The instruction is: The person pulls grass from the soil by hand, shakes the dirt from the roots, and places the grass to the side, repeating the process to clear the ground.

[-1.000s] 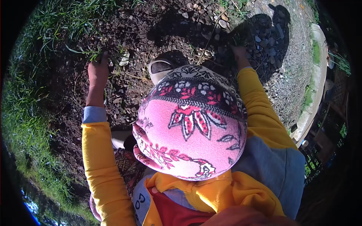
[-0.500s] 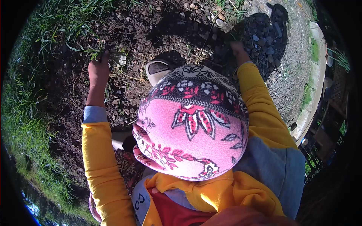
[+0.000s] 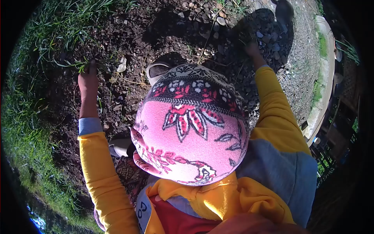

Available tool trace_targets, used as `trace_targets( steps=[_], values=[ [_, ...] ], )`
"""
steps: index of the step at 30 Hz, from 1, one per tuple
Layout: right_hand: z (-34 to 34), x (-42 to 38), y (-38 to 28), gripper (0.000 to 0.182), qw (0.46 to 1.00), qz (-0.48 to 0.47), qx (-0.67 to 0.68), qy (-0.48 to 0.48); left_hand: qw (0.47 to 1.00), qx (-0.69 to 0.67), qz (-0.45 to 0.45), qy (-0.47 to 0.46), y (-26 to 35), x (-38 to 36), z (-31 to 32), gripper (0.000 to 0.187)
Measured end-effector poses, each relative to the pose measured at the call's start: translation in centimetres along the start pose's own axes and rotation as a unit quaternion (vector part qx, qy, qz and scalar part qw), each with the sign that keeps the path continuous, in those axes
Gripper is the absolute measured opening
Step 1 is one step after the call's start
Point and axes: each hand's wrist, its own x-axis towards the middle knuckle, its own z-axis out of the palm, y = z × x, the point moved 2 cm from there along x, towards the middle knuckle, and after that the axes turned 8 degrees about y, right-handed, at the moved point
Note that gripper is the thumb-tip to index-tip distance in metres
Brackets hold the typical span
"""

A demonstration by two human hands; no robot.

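Observation:
My left hand (image 3: 89,81) is at the left over dark soil, its fingers closed on a green weed (image 3: 81,64) with narrow leaves. Near it on the ground lies a pale, flat piece (image 3: 122,64), perhaps a leaf or stone. My right hand (image 3: 252,49) is at the upper right, low over shaded pebbles. Its fingers look curled, and a dim plant tuft (image 3: 244,36) shows just beyond them. Shadow hides whether they hold it. Both arms wear yellow sleeves. A pink patterned head covering (image 3: 191,144) fills the middle and hides the ground beneath.
Thick grass (image 3: 35,113) borders the soil (image 3: 64,128) on the left. A shoe (image 3: 157,71) stands by the head covering. Pebbles (image 3: 269,39) and a gravel strip (image 3: 302,66) lie to the right, edged by a concrete kerb (image 3: 322,78). A long dry stem (image 3: 209,37) crosses the soil.
My left hand has moved left and slightly back, with the weed standing out more clearly in its fingers. My right hand has shifted a little to the right. The view has shifted slightly.

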Motion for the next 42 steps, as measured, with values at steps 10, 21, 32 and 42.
trace_targets(
  steps=[10, 21, 32, 42],
  values=[
    [6.2, -1.7, 1.8, 0.034, 0.993, -0.003, -0.11, -0.044, 0.999, 0.037, 0.004, -0.003, 0.8, -0.7, -0.5, 0.036],
    [8.7, -2.2, 3.4, 0.035, 0.991, 0.05, -0.054, -0.111, 1.0, 0.005, 0.001, -0.006, 0.9, -0.5, -1.1, 0.036],
    [1.4, -1.4, 1.5, 0.028, 0.792, 0.168, 0.574, 0.125, 0.998, 0.057, 0.0, 0.012, 0.2, 0.1, -1.7, 0.035],
    [1.6, 1.9, -13.0, 0.029, 0.979, 0.02, 0.2, 0.026, 0.999, 0.016, 0.032, 0.011, 1.1, 0.3, 0.3, 0.035]
  ],
)
